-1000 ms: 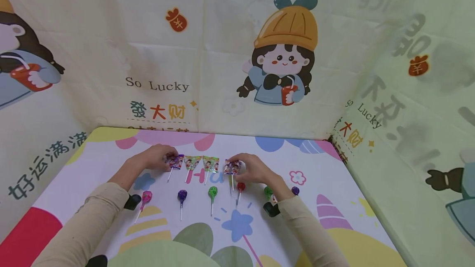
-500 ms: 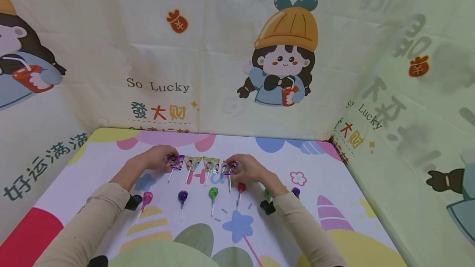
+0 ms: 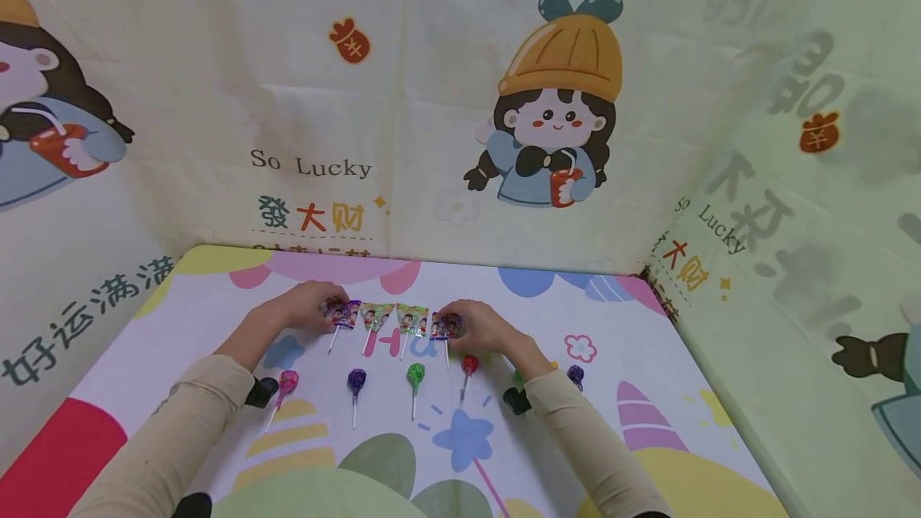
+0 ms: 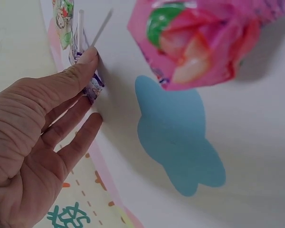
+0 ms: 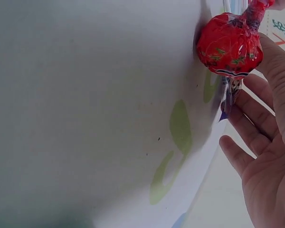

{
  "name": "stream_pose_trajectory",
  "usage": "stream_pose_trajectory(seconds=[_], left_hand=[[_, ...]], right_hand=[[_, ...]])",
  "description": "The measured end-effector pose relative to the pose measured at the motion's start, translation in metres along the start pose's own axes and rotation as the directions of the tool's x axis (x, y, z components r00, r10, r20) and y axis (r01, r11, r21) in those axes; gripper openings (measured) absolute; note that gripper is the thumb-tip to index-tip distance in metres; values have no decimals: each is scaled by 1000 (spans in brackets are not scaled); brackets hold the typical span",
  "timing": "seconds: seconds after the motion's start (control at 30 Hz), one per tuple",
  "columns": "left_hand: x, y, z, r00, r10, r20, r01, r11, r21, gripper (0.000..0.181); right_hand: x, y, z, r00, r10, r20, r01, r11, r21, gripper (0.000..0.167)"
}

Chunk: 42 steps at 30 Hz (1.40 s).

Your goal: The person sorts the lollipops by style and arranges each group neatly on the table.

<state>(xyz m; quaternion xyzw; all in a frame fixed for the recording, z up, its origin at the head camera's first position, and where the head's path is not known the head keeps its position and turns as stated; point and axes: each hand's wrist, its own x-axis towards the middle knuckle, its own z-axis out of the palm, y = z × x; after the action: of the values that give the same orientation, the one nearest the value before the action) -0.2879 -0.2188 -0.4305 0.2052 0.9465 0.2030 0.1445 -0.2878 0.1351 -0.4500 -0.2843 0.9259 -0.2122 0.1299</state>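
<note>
Flat-wrapped lollipops lie in a row on the table. My left hand (image 3: pixel 311 306) pinches the purple-wrapped lollipop (image 3: pixel 345 314) at the row's left end; in the left wrist view its thumb (image 4: pixel 88 57) presses the wrapper. At the right end, my right hand (image 3: pixel 484 328) grips another purple-wrapped lollipop (image 3: pixel 439 326) by its right side. Two green-wrapped lollipops, one left (image 3: pixel 376 316) and one right (image 3: pixel 412 320), lie between the hands. In the right wrist view a red lollipop (image 5: pixel 230 47) hides part of the right hand's grip.
Nearer me lies a spaced row of round lollipops: pink (image 3: pixel 288 381), purple (image 3: pixel 356 380), green (image 3: pixel 416 375), red (image 3: pixel 470 364), a green one (image 3: pixel 518 379) mostly behind the right wrist, and purple (image 3: pixel 576 374). A printed cloth (image 3: pixel 432 102) hangs behind the table.
My right hand has shifted slightly left with its purple-wrapped lollipop, narrowing the space to the green-wrapped one beside it. The left hand keeps its hold in about the same place.
</note>
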Motion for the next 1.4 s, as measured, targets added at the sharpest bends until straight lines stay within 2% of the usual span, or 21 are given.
stream_pose_trajectory(seconds=[0.33, 0.6, 0.8, 1.03, 1.4], left_hand=[[-2, 0, -2, 1000, 13, -7, -13, 1000, -12, 48], [0, -4, 0, 1000, 1, -8, -1, 999, -36, 48], [1, -10, 4, 1000, 1, -7, -2, 998, -66, 51], [2, -12, 5, 1000, -8, -10, 7, 995, -102, 55], [1, -11, 5, 1000, -1, -4, 1, 995, -99, 55]], right_hand=[[1, -2, -1, 1000, 14, 2, -14, 1000, -13, 53], [-4, -2, -2, 1000, 11, -19, -11, 1000, -17, 51], [-13, -3, -6, 998, -38, -44, 38, 999, -9, 50], [-28, -8, -16, 996, -41, -75, 41, 999, 4, 46], [-56, -11, -21, 987, -70, -146, 80, 995, 61, 54]])
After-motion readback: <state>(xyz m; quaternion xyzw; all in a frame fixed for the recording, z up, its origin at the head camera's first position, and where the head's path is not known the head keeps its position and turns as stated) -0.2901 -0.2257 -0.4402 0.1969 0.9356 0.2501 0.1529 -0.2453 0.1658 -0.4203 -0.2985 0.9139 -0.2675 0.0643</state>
